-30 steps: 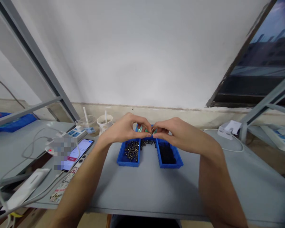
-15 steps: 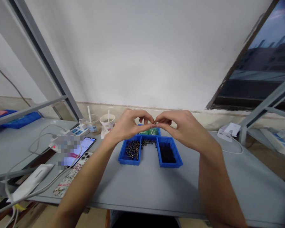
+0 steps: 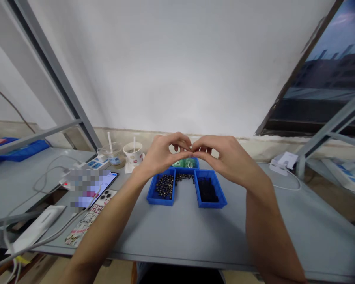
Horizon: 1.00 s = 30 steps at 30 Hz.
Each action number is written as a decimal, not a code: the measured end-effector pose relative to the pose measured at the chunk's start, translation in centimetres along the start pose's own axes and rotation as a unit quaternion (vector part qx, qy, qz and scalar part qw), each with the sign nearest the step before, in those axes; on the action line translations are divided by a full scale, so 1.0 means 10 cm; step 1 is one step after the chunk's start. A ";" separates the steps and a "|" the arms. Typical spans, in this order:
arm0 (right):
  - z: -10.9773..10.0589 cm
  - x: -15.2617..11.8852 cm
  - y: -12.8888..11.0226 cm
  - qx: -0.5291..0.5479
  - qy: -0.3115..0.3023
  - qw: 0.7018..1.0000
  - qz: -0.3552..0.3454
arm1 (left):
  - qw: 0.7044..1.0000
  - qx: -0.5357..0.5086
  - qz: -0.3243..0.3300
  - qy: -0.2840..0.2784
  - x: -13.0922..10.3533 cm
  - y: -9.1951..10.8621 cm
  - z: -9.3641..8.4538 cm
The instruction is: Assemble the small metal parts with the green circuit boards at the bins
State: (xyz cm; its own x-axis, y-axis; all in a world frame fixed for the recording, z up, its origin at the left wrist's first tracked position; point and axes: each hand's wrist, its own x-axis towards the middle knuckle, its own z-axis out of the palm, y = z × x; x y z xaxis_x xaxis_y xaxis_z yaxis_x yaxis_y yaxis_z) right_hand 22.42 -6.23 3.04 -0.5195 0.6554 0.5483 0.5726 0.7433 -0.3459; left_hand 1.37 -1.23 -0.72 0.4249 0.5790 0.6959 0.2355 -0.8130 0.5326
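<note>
Head view: a tiny part (image 3: 191, 149), too small to identify, is pinched between left hand (image 3: 162, 154) and right hand (image 3: 225, 157), fingertips pressed together, above the green tray (image 3: 185, 163). Screws tray (image 3: 162, 188) sits at 7 o'clock, black-parts tray (image 3: 209, 190) at 5 o'clock.

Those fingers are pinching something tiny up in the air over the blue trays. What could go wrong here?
The left hand and right hand meet fingertip to fingertip above the table, around a piece too small to make out. If it slips, it may drop into the left blue tray of similar small metal parts, or the right blue tray of dark ones, and be hard to find. It might also bounce off the table. The cups stand close to the left elbow's path.
</note>
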 end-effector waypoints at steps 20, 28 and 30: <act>0.01 0.00 0.03 -0.014 0.068 0.998 0.003 | 0.985 0.107 0.115 0.073 -0.02 0.11 0.03; 0.02 0.00 0.04 -0.013 0.096 0.995 -0.012 | 0.986 0.107 0.097 0.081 -0.03 0.12 0.03; 0.03 0.00 0.02 -0.011 0.110 0.994 -0.017 | 0.987 0.106 0.095 0.079 -0.03 0.12 0.03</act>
State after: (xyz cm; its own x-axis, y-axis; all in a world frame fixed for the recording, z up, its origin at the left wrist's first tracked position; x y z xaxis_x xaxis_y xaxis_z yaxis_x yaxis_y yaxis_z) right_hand 22.37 -6.02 2.72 -0.3881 0.5835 0.7134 0.5727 0.7591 -0.3094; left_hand 1.81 -2.41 -0.43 0.3424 0.4032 0.8487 0.3484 -0.8934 0.2838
